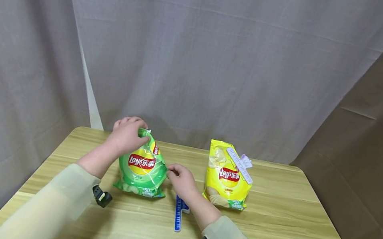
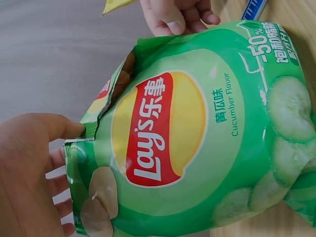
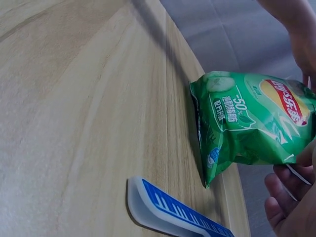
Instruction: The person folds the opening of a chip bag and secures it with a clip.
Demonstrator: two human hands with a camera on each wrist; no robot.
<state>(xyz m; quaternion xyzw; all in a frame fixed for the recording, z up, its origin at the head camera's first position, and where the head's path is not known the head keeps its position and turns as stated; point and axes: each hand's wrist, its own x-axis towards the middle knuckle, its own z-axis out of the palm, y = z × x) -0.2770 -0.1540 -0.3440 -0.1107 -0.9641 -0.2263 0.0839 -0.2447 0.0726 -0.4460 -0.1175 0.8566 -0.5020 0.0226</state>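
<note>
A green bag of cucumber-flavor Lay's chips (image 1: 141,177) stands on the table, its top torn open along a slanting edge, as the left wrist view shows. My left hand (image 1: 127,135) grips the bag's upper left corner, thumb (image 2: 64,127) on the front and fingers behind. At the bag's right side my right hand (image 1: 181,179) pinches the edge between thumb and fingertips. Below that hand, a blue and white bag clip (image 1: 178,216) lies on the wood, partly covered by the right forearm in the head view.
To the right stands a yellow Lay's bag (image 1: 218,185) with a lilac clip (image 1: 240,165) slanting across its folded top corner. A grey curtain (image 1: 202,64) hangs behind the wooden table (image 1: 271,231). Black wrist cameras (image 1: 102,196) sit on both sleeves.
</note>
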